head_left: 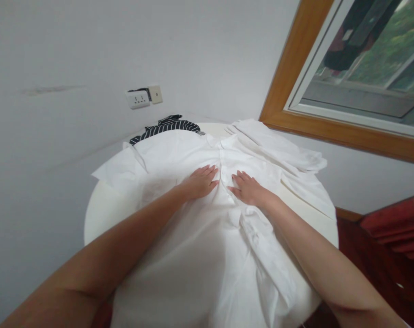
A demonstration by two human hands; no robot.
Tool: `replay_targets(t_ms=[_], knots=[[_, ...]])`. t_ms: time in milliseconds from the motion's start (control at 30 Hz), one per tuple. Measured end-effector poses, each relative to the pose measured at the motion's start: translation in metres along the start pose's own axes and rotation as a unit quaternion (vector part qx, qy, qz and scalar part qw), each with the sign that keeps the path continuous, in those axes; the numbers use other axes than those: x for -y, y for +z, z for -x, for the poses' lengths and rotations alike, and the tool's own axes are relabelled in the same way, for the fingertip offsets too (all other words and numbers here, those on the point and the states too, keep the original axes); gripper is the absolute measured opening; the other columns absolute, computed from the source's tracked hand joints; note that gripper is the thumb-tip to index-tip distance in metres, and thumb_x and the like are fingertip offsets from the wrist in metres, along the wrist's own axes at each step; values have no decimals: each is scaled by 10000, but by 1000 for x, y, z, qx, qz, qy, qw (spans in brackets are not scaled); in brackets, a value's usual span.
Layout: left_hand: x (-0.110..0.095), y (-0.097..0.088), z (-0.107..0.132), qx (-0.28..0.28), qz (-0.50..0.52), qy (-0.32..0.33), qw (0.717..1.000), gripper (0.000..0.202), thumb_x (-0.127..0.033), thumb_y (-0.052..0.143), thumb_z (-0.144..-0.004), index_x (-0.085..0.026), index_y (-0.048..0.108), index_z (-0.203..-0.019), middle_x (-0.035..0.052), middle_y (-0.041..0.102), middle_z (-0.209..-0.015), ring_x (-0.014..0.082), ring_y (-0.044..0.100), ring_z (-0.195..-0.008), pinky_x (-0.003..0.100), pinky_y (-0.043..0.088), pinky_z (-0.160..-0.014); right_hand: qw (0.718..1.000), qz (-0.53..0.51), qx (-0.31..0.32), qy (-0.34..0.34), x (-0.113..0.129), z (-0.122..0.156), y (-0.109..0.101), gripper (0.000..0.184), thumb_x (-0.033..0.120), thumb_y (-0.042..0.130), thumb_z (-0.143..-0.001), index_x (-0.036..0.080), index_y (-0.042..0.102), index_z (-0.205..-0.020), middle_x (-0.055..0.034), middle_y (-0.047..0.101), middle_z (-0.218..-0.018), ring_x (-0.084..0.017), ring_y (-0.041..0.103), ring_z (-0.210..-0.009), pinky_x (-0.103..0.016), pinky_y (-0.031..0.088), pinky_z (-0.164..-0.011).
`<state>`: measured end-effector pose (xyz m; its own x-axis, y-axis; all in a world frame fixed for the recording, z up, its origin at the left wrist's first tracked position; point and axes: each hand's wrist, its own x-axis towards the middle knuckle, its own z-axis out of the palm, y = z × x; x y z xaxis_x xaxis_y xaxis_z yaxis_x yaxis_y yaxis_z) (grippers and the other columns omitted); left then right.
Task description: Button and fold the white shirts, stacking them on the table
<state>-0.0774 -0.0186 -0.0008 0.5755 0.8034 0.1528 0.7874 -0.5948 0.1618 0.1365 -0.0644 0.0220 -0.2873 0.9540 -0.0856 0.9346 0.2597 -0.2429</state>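
Observation:
A white buttoned shirt (179, 241) lies spread over a round white table (100, 214), its collar toward the wall and its lower part hanging over the near edge. My left hand (201, 181) rests flat on the shirt just left of the button strip, fingers stretched out. On the other side of the strip, my right hand (247, 187) lies flat with its fingers spread. Neither hand grips the cloth. Folds and creases bunch up in the fabric below my right hand.
Another white garment (278, 143) lies at the table's back right. Black-and-white striped cloth (171, 126) sits at the back edge near the wall. Above it is a wall socket (137, 99). A wood-framed window (278, 100) stands at the right, with red fabric (398, 223) below.

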Motion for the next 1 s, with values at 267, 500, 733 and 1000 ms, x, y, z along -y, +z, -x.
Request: replay_targets(t_ms=[267, 500, 733, 1000], knots=[[19, -3, -13, 4, -4, 32, 999, 549, -430, 284, -966, -153, 376, -1432, 124, 343, -1518, 243, 288, -1413, 394, 213, -1152, 999, 26, -22, -42, -21, -12, -2, 656, 557, 260, -965, 173, 285, -1496, -123, 154, -1581, -264, 90, -1461, -528, 94, -1162], [24, -4, -16, 20, -36, 46, 998, 728, -606, 248, -935, -113, 300, -1468, 159, 252, -1550, 278, 234, -1430, 420, 167, -1159, 993, 46, -32, -101, -41, -26, -6, 666, 573, 289, -956, 170, 318, -1485, -125, 196, -1569, -261, 147, -1453, -505, 109, -1168], [25, -11, -24, -13, -61, 58, 996, 617, -532, 312, -951, -126, 405, -1407, 150, 375, -1497, 249, 339, -1378, 388, 231, -1135, 988, -12, -100, -115, -49, -27, -1, 516, 503, 412, -948, 210, 507, -1363, -99, 390, -1493, -235, 300, -1405, -492, 157, -1162], [-36, -41, 16, -143, 25, 85, 986, 322, -250, 344, -962, -129, 623, -1068, 113, 654, -1087, 215, 570, -1049, 379, 433, -969, 985, -63, -128, -99, -46, -25, -1, 395, 358, 494, -926, 209, 580, -1282, -101, 480, -1429, -235, 373, -1368, -497, 202, -1146]])
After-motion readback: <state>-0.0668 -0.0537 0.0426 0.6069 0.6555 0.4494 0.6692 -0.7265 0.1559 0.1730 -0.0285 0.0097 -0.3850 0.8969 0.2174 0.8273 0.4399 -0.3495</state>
